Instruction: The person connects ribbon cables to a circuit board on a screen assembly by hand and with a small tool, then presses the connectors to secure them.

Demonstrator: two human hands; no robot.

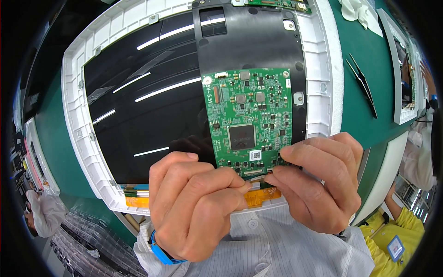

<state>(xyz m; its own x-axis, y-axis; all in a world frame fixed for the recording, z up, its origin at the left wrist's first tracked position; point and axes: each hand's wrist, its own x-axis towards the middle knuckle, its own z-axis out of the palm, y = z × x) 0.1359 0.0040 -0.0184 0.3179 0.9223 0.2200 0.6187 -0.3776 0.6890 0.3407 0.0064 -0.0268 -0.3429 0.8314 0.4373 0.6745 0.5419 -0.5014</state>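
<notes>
At the near edge of the green board (pixel 249 115) on the black plate (pixel 254 51), left hand (pixel 194 203) and right hand (pixel 323 182) are resting curled; whether they're pinching, I cannot tell. Keeping the orange ribbon (pixel 260 198) flat should help.

electronics workshop: circuit board (pixel 272 99), tweezers (pixel 364 87), green bench (pixel 356 127)

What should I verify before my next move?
1. Green circuit board lying over the black plate: ok.
2. Left hand and right hand at the board's near edge: ok.
3. Orange flex strip joined to the board: cannot tell, the hands hide it.
4. Tweezers clear of the panel: ok, on the green work surface.
5. Black screen free of reflections: not ok, bright streaks cross it.
</notes>
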